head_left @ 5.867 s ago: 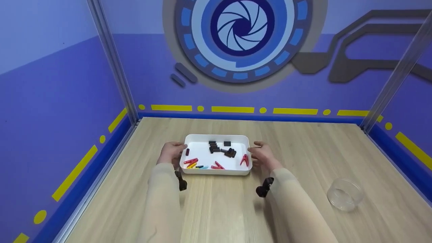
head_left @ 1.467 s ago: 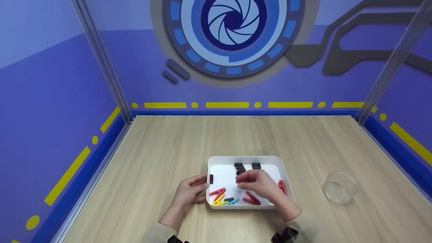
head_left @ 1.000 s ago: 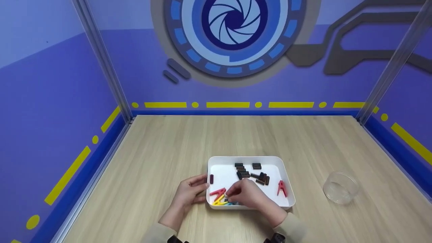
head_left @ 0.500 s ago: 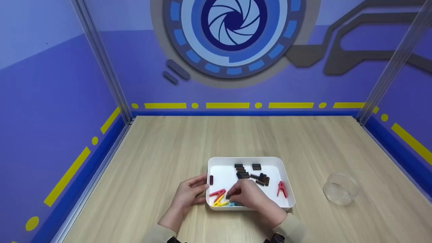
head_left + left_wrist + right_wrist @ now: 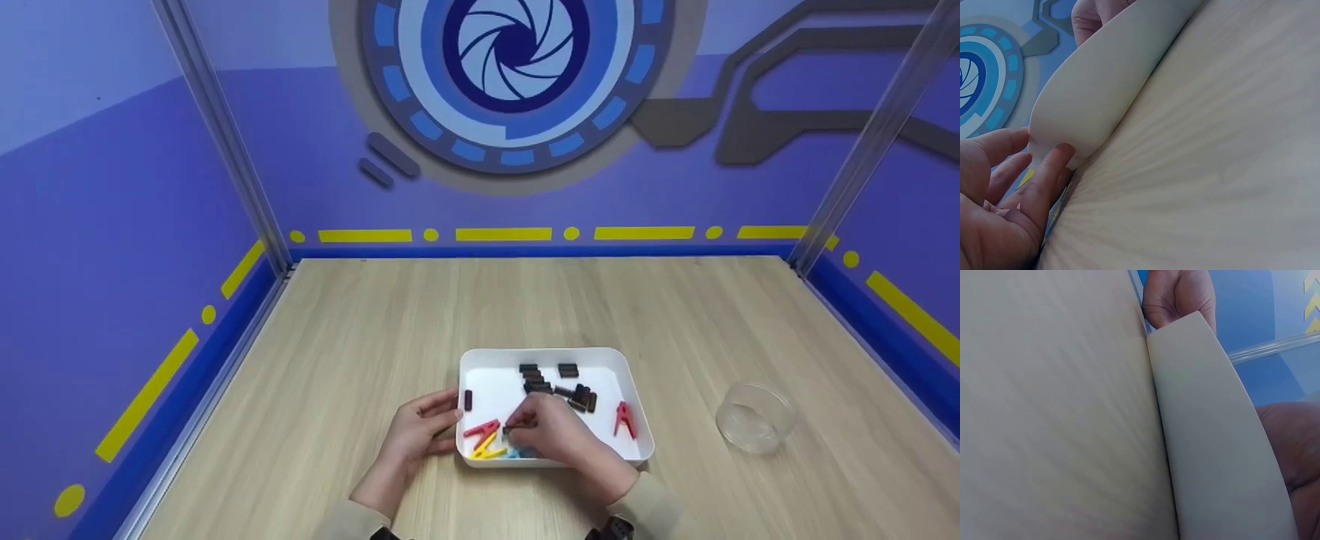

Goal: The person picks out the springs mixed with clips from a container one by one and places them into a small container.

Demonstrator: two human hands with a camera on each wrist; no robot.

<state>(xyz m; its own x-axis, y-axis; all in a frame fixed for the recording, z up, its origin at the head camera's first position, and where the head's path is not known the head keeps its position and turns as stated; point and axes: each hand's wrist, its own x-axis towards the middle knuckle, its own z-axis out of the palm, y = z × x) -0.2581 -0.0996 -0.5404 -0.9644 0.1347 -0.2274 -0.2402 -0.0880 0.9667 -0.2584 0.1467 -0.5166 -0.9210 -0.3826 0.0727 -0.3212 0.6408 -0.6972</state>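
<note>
A white tray (image 5: 491, 361) sits on the table, and its outer wall (image 5: 1095, 84) fills much of the left wrist view. My left hand (image 5: 418, 427) rests its fingertips against the tray's left side. Inside the front left part of the tray, my right hand (image 5: 553, 431) pinches a small black ribbed piece (image 5: 506, 430) between thumb and fingers. Close by lie a red clothespin (image 5: 481, 428), a yellow clothespin (image 5: 487, 450) and a light blue one (image 5: 514, 453), partly hidden by the right hand. In the right wrist view, the tray wall (image 5: 1213, 439) hides the right fingertips.
Several small black and brown pieces (image 5: 534, 377) lie in the tray's back and middle. One dark red piece (image 5: 468, 400) is by its left wall, and another red clothespin (image 5: 624, 420) is at the right. A clear round container (image 5: 755, 418) stands right of the tray.
The tray has come nearer and to the right. My right hand left its right end, reached into the front left part and picked up a small black piece. My left hand stays at the left side.
</note>
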